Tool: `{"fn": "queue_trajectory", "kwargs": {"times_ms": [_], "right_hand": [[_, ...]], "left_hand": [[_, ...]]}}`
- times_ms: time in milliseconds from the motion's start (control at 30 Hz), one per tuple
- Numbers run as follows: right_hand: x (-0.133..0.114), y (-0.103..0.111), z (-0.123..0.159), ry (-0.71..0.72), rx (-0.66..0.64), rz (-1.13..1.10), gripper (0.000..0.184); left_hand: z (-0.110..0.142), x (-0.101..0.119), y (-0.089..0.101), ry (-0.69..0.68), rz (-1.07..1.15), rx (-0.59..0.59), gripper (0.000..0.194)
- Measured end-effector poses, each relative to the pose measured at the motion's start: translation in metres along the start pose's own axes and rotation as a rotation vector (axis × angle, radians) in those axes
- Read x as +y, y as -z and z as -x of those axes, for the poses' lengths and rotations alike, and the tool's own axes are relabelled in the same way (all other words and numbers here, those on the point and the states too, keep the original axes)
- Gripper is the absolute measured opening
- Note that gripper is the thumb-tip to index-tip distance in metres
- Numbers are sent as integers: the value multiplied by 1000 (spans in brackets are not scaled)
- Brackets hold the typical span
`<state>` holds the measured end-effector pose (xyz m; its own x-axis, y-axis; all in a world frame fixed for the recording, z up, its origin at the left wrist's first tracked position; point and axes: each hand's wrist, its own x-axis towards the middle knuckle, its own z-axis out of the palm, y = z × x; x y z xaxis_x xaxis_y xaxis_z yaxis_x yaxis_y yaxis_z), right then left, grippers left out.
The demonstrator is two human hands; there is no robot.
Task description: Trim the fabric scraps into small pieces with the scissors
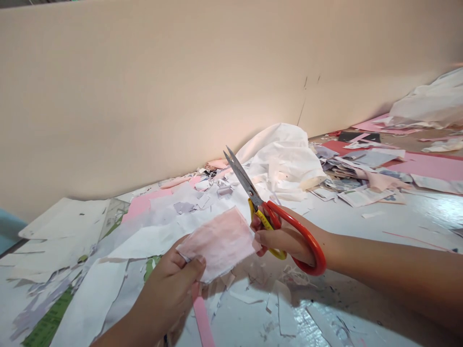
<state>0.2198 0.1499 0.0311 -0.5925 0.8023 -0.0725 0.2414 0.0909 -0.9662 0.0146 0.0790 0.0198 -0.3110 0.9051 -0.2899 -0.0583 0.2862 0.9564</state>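
Note:
A pale pink piece of cloth (pixel 220 243), roughly rectangular, is pinched at its lower left corner by my left hand (pixel 173 279). Beneath that hand a narrow pink strip (pixel 203 319) hangs or lies; whether it is held is unclear. Scissors (pixel 244 176) with red and yellow handles are in my right hand (pixel 289 241), its fingers through the loops. Their blades point up and to the left, slightly apart, above the cloth and not on it. My right fingertips touch the cloth's right edge.
White cloth (pixel 285 149) is heaped against the beige wall (pixel 162 86). Stacked scraps (pixel 350 176) and pink sheets (pixel 434 165) lie to the right. White pieces (pixel 68 217) and a green printed strip (pixel 50 318) cover the left. Small offcuts litter the pale tabletop (pixel 408 217).

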Motion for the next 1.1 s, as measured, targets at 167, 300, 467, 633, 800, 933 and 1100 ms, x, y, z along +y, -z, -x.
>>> {"fn": "queue_trajectory", "kwargs": {"times_ms": [167, 300, 467, 633, 800, 933, 1100], "right_hand": [[-3, -2, -1, -45, 9, 34, 12], [-6, -7, -1, -102, 83, 9, 17], [-1, -7, 0, -91, 98, -70, 16], [10, -2, -2, 32, 30, -127, 7], [6, -4, -2, -57, 49, -100, 13], [0, -7, -2, -76, 114, -65, 20], [1, -5, 0, -40, 133, -62, 20]], "left_hand": [[-3, -4, -1, 24, 29, -27, 21], [-5, -6, 0, 27, 5, -65, 16], [-3, -4, 0, 17, -72, -12, 19], [2, 1, -6, -21, -61, 65, 20], [5, 3, -9, -29, -15, 58, 13], [3, 0, -6, -6, 102, -54, 18], [-1, -4, -2, 53, 150, -178, 31]]}}
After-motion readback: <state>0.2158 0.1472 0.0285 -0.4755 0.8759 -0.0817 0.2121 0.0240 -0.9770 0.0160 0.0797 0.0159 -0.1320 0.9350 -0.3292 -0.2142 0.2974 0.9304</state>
